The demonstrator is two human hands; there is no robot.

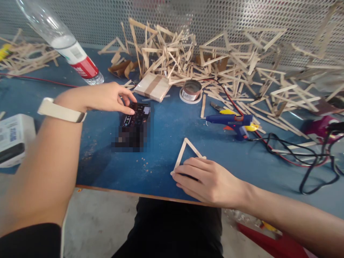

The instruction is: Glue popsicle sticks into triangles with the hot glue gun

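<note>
A dark phone (134, 123), partly pixelated, lies on the blue table (107, 161). My left hand (113, 97) reaches over its upper end from the left, thumb and fingers apart, the thumb tip at the screen. Near the front edge, my right hand (200, 179) rests on a triangle of wooden sticks (181, 153), its fingers bent over the lower side, which is mostly hidden. A blue hot glue gun (228, 120) lies to the right, nozzle pointing left. Between the phone and the stick pile stands a flat bundle of sticks (152, 87).
A large heap of wooden sticks (172, 53) lines the mesh at the back. A plastic bottle (77, 57) and a white box (16, 138) stand on the left. A round tin (190, 90) is behind centre, and black cables (292, 154) loop at right.
</note>
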